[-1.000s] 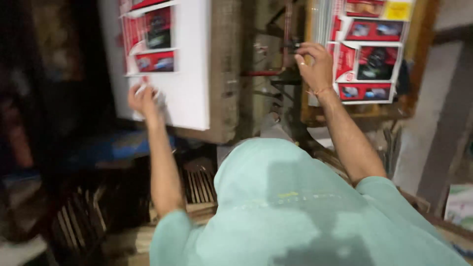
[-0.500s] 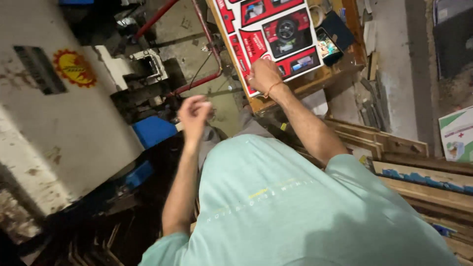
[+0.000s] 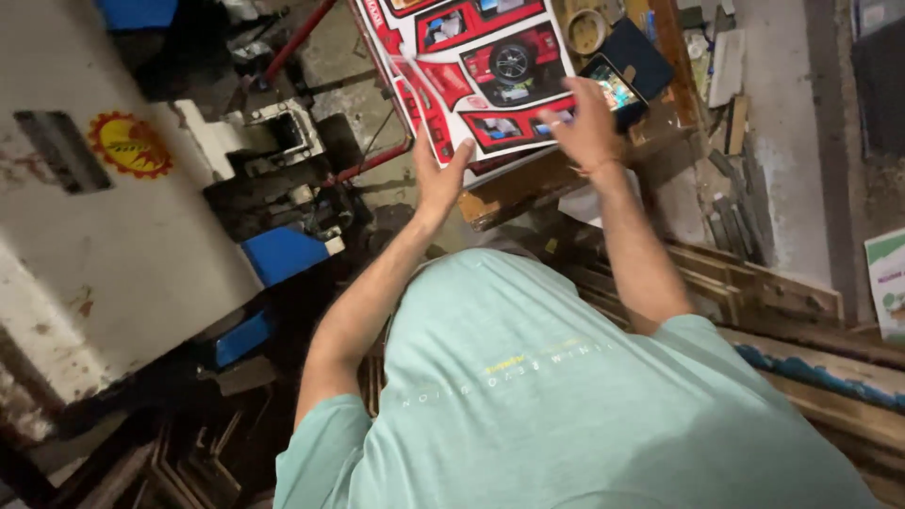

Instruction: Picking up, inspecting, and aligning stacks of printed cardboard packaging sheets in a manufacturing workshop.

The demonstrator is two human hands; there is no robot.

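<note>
A stack of printed sheets, white with red panels and car-wheel pictures, lies on a wooden bench ahead of me. My left hand is flat against the stack's near left corner, with the fingers straight and apart. My right hand lies on the stack's right edge, with the thumb on the print and the fingers curled over the border. A phone with a lit screen sits just beyond its fingertips. My teal shirt fills the lower part of the view.
A big grey-white machine with a round yellow-and-red sticker stands at the left, with blue parts and a red pipe beside it. Wooden boards and frames lean at the right. A tape roll lies past the stack.
My left hand has left a white sheet at the left and swung over to the printed stack's corner. The right hand stayed on the stack. The view has turned and tilted.
</note>
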